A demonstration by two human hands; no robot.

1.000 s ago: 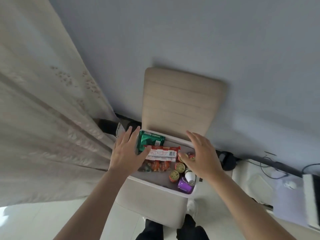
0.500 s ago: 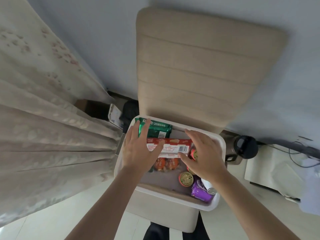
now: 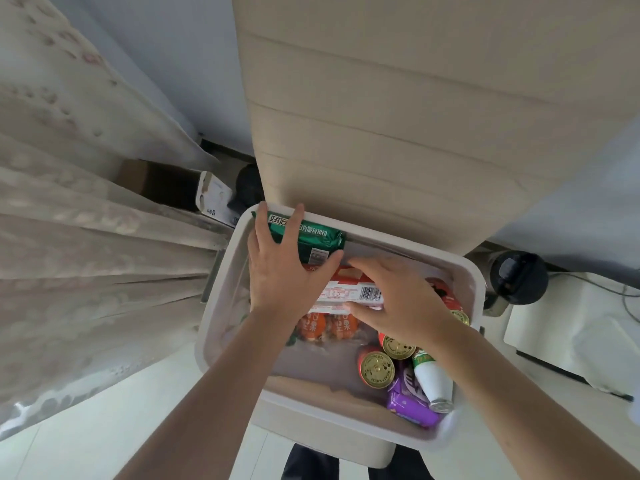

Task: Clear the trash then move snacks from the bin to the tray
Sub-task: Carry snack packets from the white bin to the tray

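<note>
The left hand (image 3: 280, 271) lies spread with straight fingers across the green packet (image 3: 322, 239), thumb stretched out along the packet's near edge. The right hand (image 3: 405, 299) reaches in from 4 o'clock and grips the red-and-white packet (image 3: 353, 292), its fingers curved over the far edge and its thumb pressed against the near edge beside the barcode.

Both packets sit inside the white bin (image 3: 221, 289), the green one in the 11 o'clock corner against the far wall, the red-and-white one just nearer, about the bin's middle. Under that packet, toward 7 o'clock, a clear bag of orange snacks (image 3: 325, 327) shows.

At 4 to 5 o'clock in the bin lie two gold-lidded cans (image 3: 376, 370), a white bottle (image 3: 433, 379) on its side and a purple packet (image 3: 412, 407), all touching.

The bin rests on a beige chair (image 3: 381, 98), whose ribbed back rises at 12 o'clock. A pale curtain (image 3: 69, 237) hangs at 9 o'clock.
</note>
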